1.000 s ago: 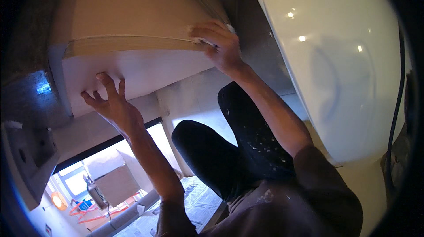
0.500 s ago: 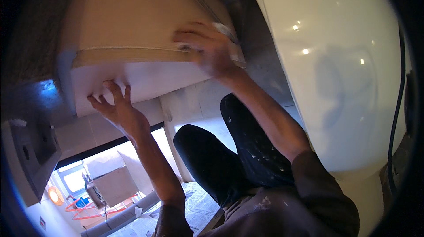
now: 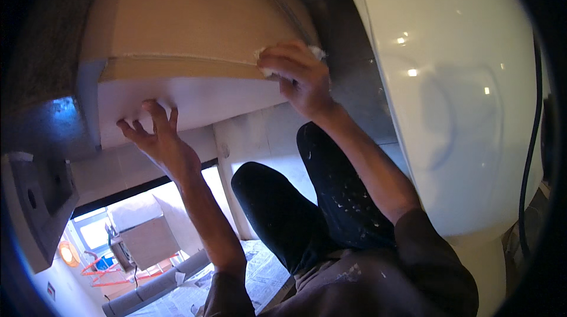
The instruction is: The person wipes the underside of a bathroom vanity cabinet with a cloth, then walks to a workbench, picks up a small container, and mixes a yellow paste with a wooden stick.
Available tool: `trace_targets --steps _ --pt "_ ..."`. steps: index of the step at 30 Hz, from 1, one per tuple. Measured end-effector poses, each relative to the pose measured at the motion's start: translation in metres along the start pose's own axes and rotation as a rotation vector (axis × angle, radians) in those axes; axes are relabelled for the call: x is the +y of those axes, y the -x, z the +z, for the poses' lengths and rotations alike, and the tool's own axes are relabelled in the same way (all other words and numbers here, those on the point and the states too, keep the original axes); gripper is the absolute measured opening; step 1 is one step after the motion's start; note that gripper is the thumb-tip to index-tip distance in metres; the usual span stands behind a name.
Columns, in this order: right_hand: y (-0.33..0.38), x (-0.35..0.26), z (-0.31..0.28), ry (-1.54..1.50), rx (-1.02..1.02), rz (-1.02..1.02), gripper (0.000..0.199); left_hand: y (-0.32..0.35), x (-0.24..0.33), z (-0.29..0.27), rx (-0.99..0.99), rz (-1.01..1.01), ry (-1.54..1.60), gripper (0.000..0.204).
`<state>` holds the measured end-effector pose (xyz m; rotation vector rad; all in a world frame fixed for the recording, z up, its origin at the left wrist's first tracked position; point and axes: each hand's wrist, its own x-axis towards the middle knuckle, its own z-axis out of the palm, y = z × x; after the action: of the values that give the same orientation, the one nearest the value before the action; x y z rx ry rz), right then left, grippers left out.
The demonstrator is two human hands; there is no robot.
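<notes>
Fingers (image 3: 287, 63) of our right hand (image 3: 312, 84) curl round a pale wad (image 3: 319, 53).
Left hand (image 3: 170, 147) spread against the boxy unit (image 3: 195, 16), upper left of frame; we'd best brace steadily and press evenly.

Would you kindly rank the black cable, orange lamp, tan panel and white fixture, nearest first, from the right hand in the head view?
1. Tan panel: at the right hand.
2. White fixture: to its right.
3. Black cable: right, beyond the fixture.
4. Orange lamp: far lower left.
</notes>
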<state>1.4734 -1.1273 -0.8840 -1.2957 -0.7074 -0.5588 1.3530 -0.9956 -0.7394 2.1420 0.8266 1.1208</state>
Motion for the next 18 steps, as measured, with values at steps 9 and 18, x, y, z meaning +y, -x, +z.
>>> trace_targets --steps 9,18 --pt "-0.019 -0.001 -0.008 -0.021 0.019 -0.112 0.041 0.008 0.013 0.010 0.012 0.000 -0.003 0.111" --pt "-0.016 0.010 -0.015 0.034 -0.033 -0.166 0.040 0.010 0.014 0.011 0.014 -0.005 -0.019 0.113"
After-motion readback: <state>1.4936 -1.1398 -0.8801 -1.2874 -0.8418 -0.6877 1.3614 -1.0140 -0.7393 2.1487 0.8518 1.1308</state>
